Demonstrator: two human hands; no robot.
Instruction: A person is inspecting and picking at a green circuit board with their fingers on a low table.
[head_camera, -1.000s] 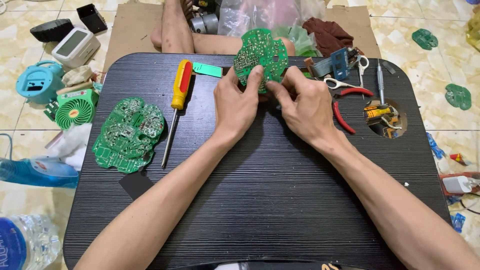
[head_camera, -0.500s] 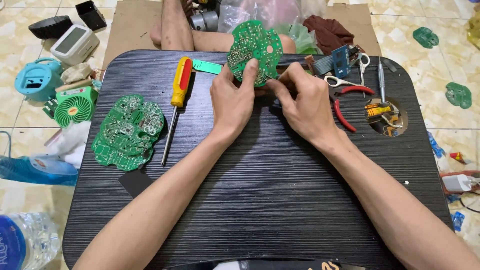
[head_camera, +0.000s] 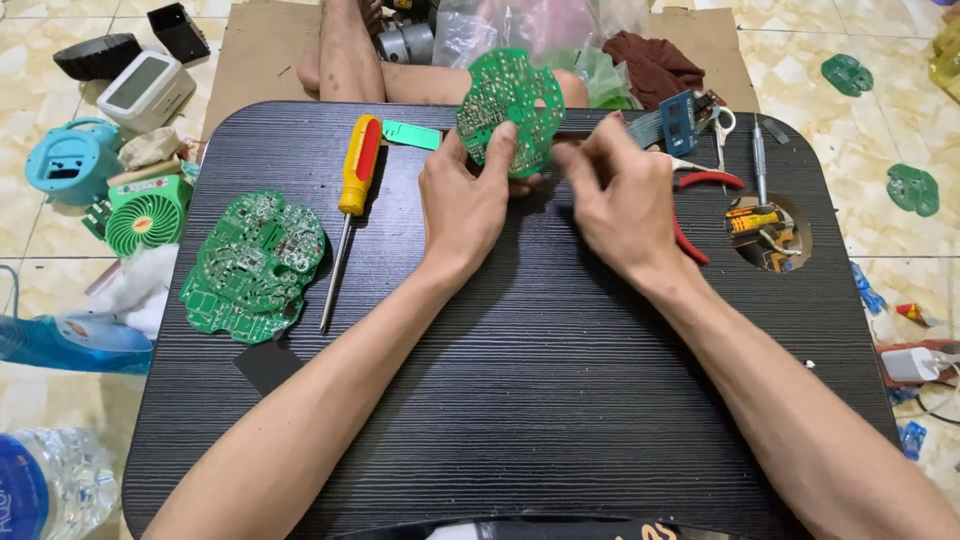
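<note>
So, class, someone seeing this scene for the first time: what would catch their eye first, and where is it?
First, the round green circuit board held up at the far edge of the black table, pinched by the left hand with the right hand at its right rim. Next, a second green board lying flat on the table's left side, and the yellow-and-red screwdriver beside it.

Both bare forearms reach up from the bottom edge, converging at top centre

Left hand (head_camera: 468, 200) back-up, fingers curled in a pinch, index fingertip raised, thumb beneath; right hand (head_camera: 622, 200) just beside it, knuckles up, thumb and forefinger pinched toward the left; wrists straight; hands close, fingertips nearly meeting.
</note>
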